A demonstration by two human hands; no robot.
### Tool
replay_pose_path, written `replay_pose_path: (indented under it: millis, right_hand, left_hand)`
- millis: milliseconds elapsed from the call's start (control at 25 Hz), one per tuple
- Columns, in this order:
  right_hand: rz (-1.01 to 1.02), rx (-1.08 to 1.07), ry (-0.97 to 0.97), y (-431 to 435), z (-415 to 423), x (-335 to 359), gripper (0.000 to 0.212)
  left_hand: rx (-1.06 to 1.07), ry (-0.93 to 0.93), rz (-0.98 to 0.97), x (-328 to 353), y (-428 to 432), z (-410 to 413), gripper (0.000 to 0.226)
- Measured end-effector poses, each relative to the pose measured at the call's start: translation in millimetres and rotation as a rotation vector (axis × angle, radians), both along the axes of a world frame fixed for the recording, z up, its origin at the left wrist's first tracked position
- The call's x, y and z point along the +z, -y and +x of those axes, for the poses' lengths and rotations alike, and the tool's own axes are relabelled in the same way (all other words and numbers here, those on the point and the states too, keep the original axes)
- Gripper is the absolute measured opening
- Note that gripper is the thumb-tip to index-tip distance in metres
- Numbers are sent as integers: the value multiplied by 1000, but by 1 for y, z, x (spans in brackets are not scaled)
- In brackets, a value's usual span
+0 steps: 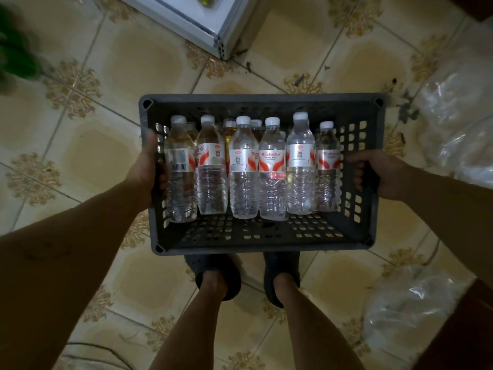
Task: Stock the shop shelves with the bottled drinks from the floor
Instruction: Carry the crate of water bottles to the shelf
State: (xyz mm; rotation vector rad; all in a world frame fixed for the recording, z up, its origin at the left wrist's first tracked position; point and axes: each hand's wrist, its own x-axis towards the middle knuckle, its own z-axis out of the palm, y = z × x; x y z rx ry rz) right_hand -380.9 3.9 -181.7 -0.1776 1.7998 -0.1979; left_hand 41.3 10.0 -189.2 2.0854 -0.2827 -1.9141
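Holding a dark grey plastic crate (261,248) over the tiled floor (93,156), the left hand (145,169) and right hand (384,174) curl their fingers round its sides. Clear plastic water bottles with white caps (272,169) stand inside it.

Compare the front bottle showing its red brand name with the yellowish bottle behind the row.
The front bottle holds clear liquid; the yellowish bottle holds amber liquid. The front bottle shows in full, label and all; the yellowish bottle is mostly hidden between bottles before it. Both stand upright in the dark crate.
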Motion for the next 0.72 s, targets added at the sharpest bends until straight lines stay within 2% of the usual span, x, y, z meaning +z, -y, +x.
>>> replay_pose_path:
  millis: [160, 360, 440, 520, 600, 720]
  right_hand:
    - [-17, -7, 4, -8, 6, 24, 36]
    - [-42, 36, 18, -4, 15, 85, 51]
    - [-53, 44, 24, -1, 19, 122, 52]
    - [-45, 53, 7, -1, 24, 157, 43]
    - [-22, 66, -57, -6, 29, 195, 34]
    - [-7, 86, -82, -12, 40, 265, 33]
  left_hand:
    - [79, 173, 62, 11, -12, 3, 42]
    - [67, 256, 66, 55, -17, 17, 33]
    - [50, 265, 78, 87, -15, 24, 25]
    - [26, 303, 83, 124, -16, 29, 16]
    - [1, 346, 93, 168, -22, 30, 16]
    - [11, 361, 69, 247, -30, 37, 18]
